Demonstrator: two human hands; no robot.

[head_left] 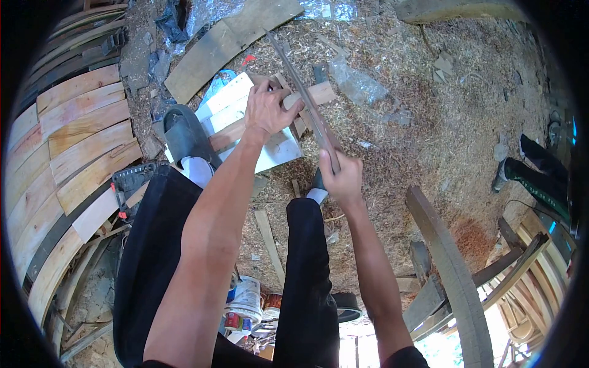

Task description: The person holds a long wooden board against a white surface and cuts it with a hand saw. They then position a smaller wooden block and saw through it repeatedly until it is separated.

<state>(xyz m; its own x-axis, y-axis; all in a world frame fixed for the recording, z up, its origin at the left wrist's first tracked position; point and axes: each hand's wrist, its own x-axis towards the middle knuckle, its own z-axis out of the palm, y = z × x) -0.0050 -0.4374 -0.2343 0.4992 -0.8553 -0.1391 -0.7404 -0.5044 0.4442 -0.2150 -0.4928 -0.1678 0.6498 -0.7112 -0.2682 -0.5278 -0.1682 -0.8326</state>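
Note:
My right hand [343,179] is closed around the near end of a long, narrow handsaw [297,80], seen almost edge-on. Its blade slants up and to the left, lying across a wooden strip [228,135] near the strip's right end. On the left side of the blade, my left hand [268,109] grips the strip, thumb toward the saw and fingers curled over the far edge. Beneath the strip is a white flat-topped block or box [284,155]. My sandalled foot [184,136] rests by the strip's left end. The saw's teeth cannot be made out.
Stacked planks [92,129] line the left side. A wide board [211,61] lies beyond the white block. A curved timber [451,264] stands at lower right. Another person's legs [537,178] show at far right. Wood shavings cover the floor; a white bucket [247,294] sits behind me.

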